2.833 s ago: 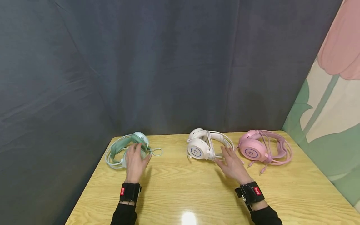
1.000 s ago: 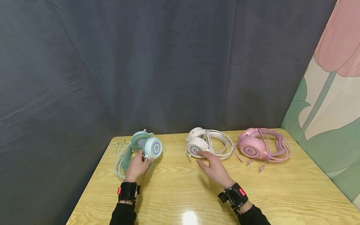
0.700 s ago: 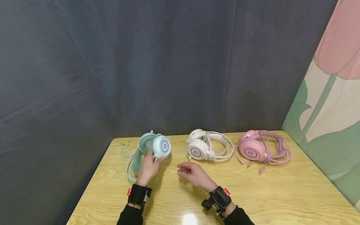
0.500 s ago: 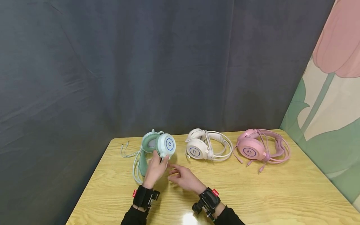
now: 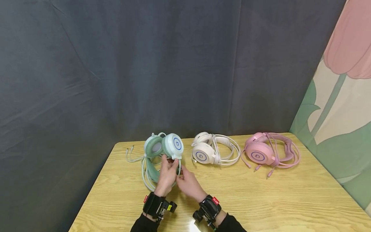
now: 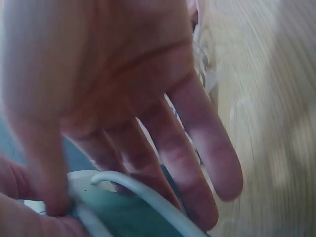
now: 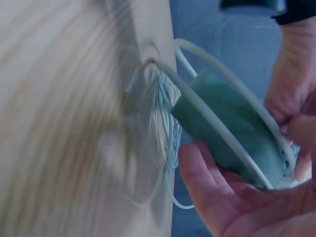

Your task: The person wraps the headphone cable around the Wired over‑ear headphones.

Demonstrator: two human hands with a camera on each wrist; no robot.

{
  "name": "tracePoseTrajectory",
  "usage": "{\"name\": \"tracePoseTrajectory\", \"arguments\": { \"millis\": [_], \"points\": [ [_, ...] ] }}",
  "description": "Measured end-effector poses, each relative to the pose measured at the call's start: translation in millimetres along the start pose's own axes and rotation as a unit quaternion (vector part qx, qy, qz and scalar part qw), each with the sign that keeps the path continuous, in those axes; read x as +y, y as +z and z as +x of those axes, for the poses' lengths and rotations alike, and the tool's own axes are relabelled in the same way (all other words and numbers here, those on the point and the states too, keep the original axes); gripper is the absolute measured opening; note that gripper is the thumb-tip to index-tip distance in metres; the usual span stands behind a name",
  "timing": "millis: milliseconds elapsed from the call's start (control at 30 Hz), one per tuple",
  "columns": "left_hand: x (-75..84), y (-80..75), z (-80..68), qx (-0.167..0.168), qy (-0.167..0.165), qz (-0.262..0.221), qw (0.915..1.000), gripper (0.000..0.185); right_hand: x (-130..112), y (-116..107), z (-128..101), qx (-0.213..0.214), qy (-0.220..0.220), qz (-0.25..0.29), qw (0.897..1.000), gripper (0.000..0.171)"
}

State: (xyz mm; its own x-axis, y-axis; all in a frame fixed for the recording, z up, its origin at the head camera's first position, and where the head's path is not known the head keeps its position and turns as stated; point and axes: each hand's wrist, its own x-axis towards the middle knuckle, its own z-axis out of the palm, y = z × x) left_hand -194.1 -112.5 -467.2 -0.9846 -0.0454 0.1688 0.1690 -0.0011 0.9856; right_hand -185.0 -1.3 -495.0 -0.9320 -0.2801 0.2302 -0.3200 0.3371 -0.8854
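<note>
While both hands meet at the table's (image 5: 261,199) left side, the left hand (image 5: 166,175) grips the green headset (image 5: 162,149) just under its ear cups, which stand above the fingers. The right hand (image 5: 188,183) curls around the headband beside it, with the pale cable (image 7: 165,123) bunched just beyond its fingertips.

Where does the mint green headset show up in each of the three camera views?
Head: mint green headset at the table's left rear, both hands on it.
Left wrist: only its green band and white wire at the bottom, under the left hand.
Right wrist: band and coiled cable, centre-right.
Shared landmark: the wooden table.
</note>
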Motion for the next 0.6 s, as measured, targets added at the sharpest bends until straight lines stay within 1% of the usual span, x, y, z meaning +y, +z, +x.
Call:
{"name": "tracePoseTrajectory", "arguments": {
  "millis": [100,167,300,367,400,433,467,533,600],
  "points": [
    [-0.5,3.0,-2.0,-0.029,-0.005,0.007,0.9995,0.036,1,-1,1,0.022,-0.002,-0.023,0.999,0.040],
    [-0.2,2.4,-2.7,-0.052,-0.001,0.024,0.9984,0.039,3,-3,2,0.034,0.002,-0.022,0.999,0.035],
    [1.1,-3.5,0.5,-0.083,0.013,0.066,0.9942,0.044,7,-14,7,0.035,0.024,0.035,0.998,0.032],
    [4.2,-9.8,3.0,-0.080,0.020,0.095,0.9921,0.043,9,-21,9,0.038,0.042,0.073,0.996,0.031],
    [6.0,-14.0,4.5,-0.071,0.026,0.107,0.9914,0.041,10,-24,10,0.042,0.046,0.085,0.994,0.031],
    [8.4,-18.8,5.9,-0.055,0.032,0.122,0.9905,0.038,11,-28,11,0.051,0.053,0.091,0.993,0.030],
    [11.2,-24.1,6.9,-0.030,0.038,0.139,0.9891,0.034,12,-31,11,0.061,0.056,0.089,0.993,0.029],
    [16.5,-34.4,9.3,0.035,0.060,0.168,0.9834,0.025,14,-36,12,0.083,0.060,0.074,0.992,0.029],
    [20.0,-43.5,11.5,0.097,0.077,0.182,0.9755,0.017,16,-41,13,0.101,0.062,0.053,0.992,0.031]
  ]
}}
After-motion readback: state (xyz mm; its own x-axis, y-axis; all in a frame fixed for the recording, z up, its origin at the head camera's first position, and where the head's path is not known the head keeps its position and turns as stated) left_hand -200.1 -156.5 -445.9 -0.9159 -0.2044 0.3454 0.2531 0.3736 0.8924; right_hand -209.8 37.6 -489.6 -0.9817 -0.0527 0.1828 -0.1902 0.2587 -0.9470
